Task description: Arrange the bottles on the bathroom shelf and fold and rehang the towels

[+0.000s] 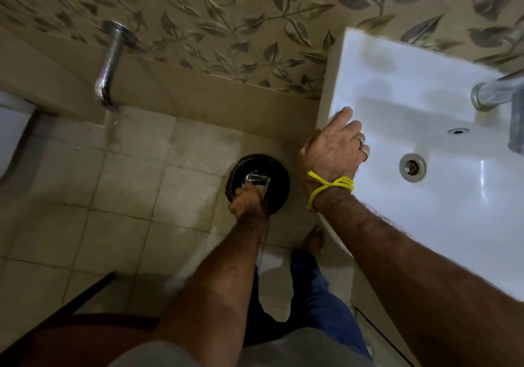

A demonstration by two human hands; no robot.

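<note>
My left hand reaches down and grips a small shiny, clear-looking item, held over a round black bin on the floor. What the item is cannot be told; it looks like a wrapper or a small container. My right hand, with a yellow thread round the wrist and a ring on one finger, rests with straight fingers on the left rim of the white washbasin. A grey cloth, perhaps a towel, hangs at the right edge. No shelf or bottles are in view.
A chrome tap juts over the basin and the drain sits in its bowl. A metal pipe comes out of the leaf-patterned wall. A white toilet is at far left. My bare foot stands on beige tiles.
</note>
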